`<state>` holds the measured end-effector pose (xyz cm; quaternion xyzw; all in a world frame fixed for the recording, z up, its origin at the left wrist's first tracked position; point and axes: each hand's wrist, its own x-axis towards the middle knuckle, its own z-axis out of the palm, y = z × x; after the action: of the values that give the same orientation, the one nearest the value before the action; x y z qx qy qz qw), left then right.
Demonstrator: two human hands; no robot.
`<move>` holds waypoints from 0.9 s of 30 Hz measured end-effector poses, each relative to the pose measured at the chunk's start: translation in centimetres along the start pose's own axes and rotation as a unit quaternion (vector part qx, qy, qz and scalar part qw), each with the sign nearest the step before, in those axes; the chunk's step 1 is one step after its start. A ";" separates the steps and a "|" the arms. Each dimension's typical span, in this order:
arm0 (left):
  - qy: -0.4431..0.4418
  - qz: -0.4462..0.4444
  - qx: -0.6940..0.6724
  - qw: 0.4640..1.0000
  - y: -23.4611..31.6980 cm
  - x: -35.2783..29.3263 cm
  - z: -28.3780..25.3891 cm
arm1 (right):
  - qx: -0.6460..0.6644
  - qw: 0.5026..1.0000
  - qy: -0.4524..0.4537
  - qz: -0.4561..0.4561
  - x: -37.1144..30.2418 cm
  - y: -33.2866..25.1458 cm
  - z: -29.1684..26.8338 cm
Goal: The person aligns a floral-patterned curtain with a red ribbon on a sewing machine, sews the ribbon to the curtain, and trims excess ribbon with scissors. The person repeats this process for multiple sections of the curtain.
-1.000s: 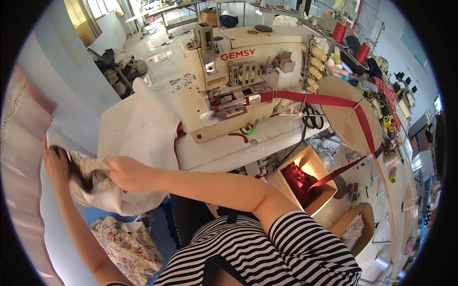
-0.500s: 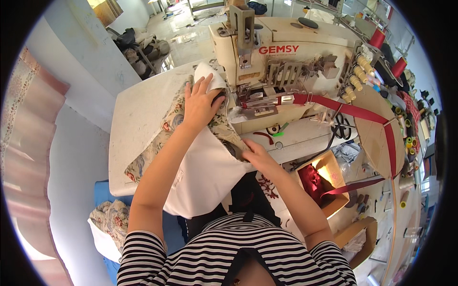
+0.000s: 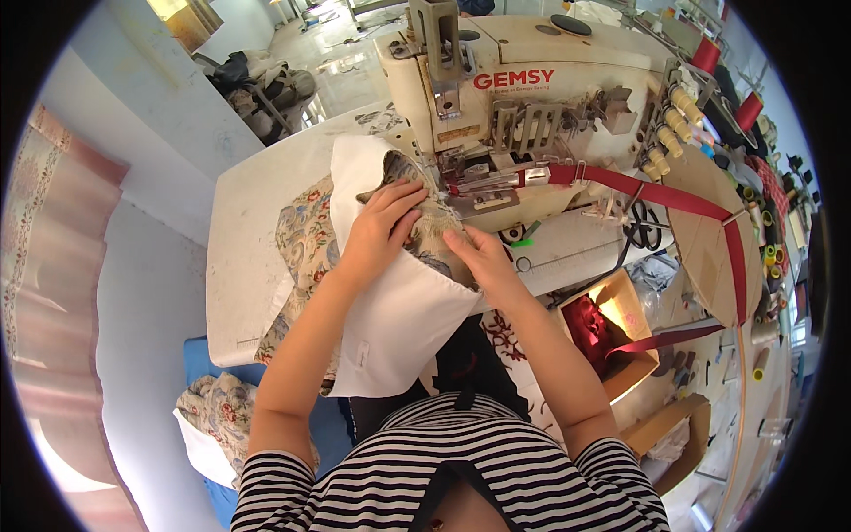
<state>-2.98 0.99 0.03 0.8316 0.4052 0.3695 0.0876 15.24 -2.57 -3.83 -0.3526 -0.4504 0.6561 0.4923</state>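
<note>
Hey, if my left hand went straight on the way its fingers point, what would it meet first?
Probably the sewing machine, around its needle area. Your left hand lies on the floral fabric, fingers aimed that way; the exact height is hard to judge.

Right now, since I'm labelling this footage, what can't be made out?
All in the head view:
Left hand: palm hidden by the hand itself.
Tabletop: partly covered by the floral fabric.
Sewing machine: needle too small among metal parts.
Yellow curtain: top cut by upper edge.
</note>
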 end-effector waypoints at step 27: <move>0.002 0.050 0.128 0.990 1.3 2.1 1.5 | -0.001 0.999 0.001 0.052 -1.0 -2.3 -3.3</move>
<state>-0.36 1.93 0.72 0.8546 0.4071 0.3199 -0.0392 19.25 -2.49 -2.78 -0.3764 -0.4314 0.6803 0.4575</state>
